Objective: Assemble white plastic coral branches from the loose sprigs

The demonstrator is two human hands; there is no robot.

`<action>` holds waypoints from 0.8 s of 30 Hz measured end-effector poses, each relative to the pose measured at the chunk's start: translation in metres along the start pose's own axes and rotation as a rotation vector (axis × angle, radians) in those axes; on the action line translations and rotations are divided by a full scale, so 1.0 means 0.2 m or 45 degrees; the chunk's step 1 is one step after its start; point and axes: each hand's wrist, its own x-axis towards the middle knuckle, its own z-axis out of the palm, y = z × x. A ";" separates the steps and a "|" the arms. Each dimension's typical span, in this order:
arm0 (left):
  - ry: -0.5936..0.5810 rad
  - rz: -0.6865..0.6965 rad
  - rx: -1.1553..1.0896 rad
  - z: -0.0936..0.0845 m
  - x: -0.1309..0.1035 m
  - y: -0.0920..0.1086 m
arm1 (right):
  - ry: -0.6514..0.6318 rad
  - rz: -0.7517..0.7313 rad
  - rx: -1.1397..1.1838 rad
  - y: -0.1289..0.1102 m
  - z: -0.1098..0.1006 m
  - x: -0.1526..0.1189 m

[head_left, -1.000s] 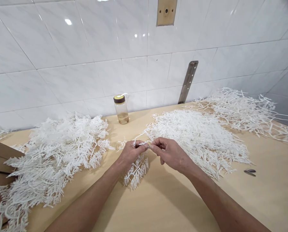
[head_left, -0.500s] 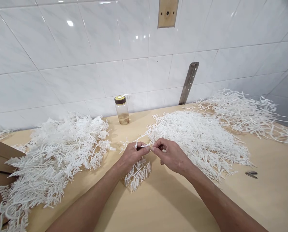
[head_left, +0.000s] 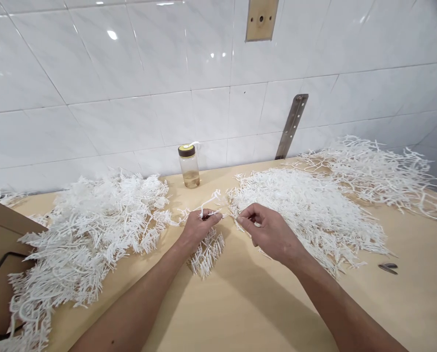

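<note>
My left hand (head_left: 197, 231) pinches a white branched plastic sprig (head_left: 214, 196), whose curled stem sticks up above the fingers. Below that hand, a fringed white sprig section (head_left: 208, 252) shows over the table; whether it joins the held stem is hidden. My right hand (head_left: 271, 231) is closed, thumb against index finger, a short gap to the right of the left fingertips. What it grips, if anything, is too small to make out. Just behind it spreads a wide pile of white sprigs (head_left: 306, 210).
A heap of bushier white sprigs (head_left: 97, 234) covers the left side, beside a brown box (head_left: 5, 274). Longer white stems (head_left: 383, 171) lie back right. A lidded bottle (head_left: 191, 168) stands near the tiled wall. Small dark snippers (head_left: 388, 268) lie at the right.
My hands have moved apart, the right one shifting right and the left one slightly left. The held sprig's stem has swung up. The view has shifted a little.
</note>
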 end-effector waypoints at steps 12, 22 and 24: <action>-0.158 -0.153 -0.201 0.02 -0.04 0.04 | 0.655 -0.054 -0.505 0.19 -0.21 0.12; -0.141 -0.151 -0.243 0.04 -0.03 -0.01 | 0.297 -0.330 -0.256 0.10 0.09 0.02; -0.144 -0.135 -0.231 0.04 -0.03 -0.02 | 0.219 -0.392 -0.251 0.10 0.14 0.00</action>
